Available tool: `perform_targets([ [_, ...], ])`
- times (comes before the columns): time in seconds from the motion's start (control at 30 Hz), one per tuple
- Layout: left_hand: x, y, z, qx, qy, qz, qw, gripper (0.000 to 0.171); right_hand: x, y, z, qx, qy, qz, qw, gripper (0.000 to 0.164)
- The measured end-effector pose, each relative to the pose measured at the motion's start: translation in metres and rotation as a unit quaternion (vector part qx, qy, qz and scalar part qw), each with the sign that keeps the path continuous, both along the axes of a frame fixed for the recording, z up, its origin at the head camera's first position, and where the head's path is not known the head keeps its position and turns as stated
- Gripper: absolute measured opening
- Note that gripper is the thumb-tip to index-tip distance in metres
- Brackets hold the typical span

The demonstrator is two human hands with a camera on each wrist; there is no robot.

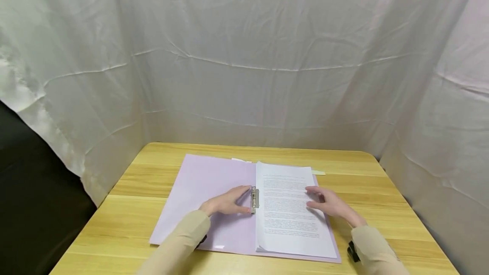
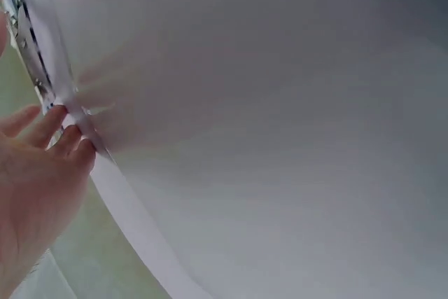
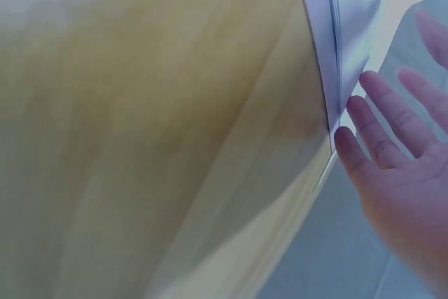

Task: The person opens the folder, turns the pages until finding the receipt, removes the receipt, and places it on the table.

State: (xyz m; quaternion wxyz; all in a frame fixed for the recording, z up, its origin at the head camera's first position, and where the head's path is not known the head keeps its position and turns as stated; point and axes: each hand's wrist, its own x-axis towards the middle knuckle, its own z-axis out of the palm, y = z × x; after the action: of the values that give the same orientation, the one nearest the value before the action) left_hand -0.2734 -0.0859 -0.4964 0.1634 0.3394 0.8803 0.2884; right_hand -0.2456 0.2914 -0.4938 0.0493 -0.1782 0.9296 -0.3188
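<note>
A light purple folder (image 1: 214, 177) lies opened flat on the wooden table, with a metal clip (image 1: 253, 200) at its spine. A stack of printed white paper (image 1: 290, 207) covers the folder's right side, its left edge beside the clip. My left hand (image 1: 229, 200) reaches over the left cover, thumb and forefinger spread with their tips at the two ends of the clip. In the left wrist view the fingers (image 2: 77, 141) of that hand are along the spine. Over the right edge of the stack, my right hand (image 1: 330, 203) has its fingers spread and loosely bent.
The wooden table (image 1: 130, 215) extends around the folder on all sides. A pale tab (image 1: 318, 172) sticks out at the folder's upper right, and a white slip (image 1: 240, 160) shows behind its top edge. Grey-white curtains (image 1: 263, 96) hang behind and at the sides.
</note>
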Motion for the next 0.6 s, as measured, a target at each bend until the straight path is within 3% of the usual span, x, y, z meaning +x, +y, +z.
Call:
perform_targets([
  [0.3, -0.004, 0.005, -0.003, 0.003, -0.004, 0.017, 0.9998, 0.086, -0.011, 0.001, -0.001, 0.001, 0.008, -0.003, 1.0, 0.056],
  [0.6, 0.002, 0.007, 0.001, -0.022, 0.002, 0.03, 0.9993, 0.086, -0.026, 0.002, -0.004, -0.001, 0.005, -0.021, 1.0, 0.055],
])
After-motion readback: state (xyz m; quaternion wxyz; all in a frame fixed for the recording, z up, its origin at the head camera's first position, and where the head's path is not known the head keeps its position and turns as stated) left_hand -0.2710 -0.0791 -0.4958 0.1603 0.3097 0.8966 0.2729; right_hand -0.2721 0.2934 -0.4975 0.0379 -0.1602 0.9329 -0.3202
